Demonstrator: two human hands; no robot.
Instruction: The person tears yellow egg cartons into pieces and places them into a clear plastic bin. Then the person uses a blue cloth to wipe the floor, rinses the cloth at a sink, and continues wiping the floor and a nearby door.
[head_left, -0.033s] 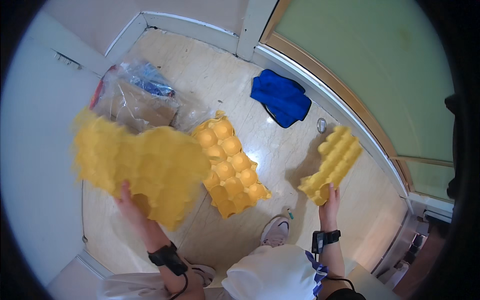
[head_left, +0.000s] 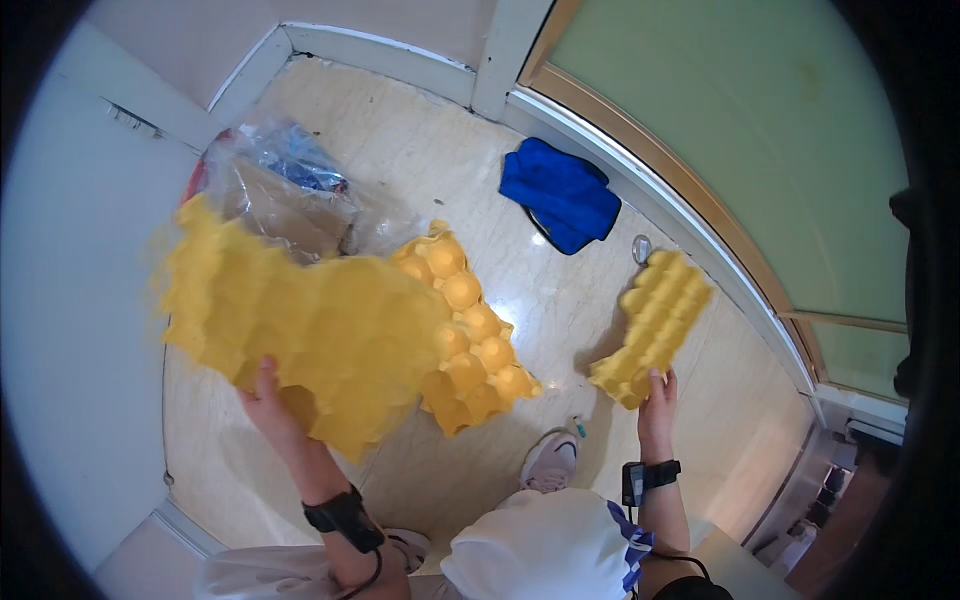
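My left hand (head_left: 270, 408) is closed on the near edge of a large yellow egg tray (head_left: 310, 325), its thumb on top. This tray is slightly blurred and hangs above the floor. In my right hand (head_left: 656, 412) is a narrow strip of yellow egg tray (head_left: 655, 325), gripped at its near end and pointing away from me. Another egg tray piece (head_left: 470, 365), with rows of round cups, lies on the floor between the hands. The large tray hides part of its left side.
A clear plastic bag (head_left: 290, 200) with cardboard inside lies at the back left. Farther right are a blue cloth (head_left: 562, 195) and a small round metal piece (head_left: 642, 249). A small green-and-white object (head_left: 579, 427) lies beside my shoe (head_left: 549, 462). A white door (head_left: 90, 300) stands left.
The large egg tray in my left hand has shifted a little to the right, covering more of the tray on the floor. The strip in my right hand has moved slightly left.
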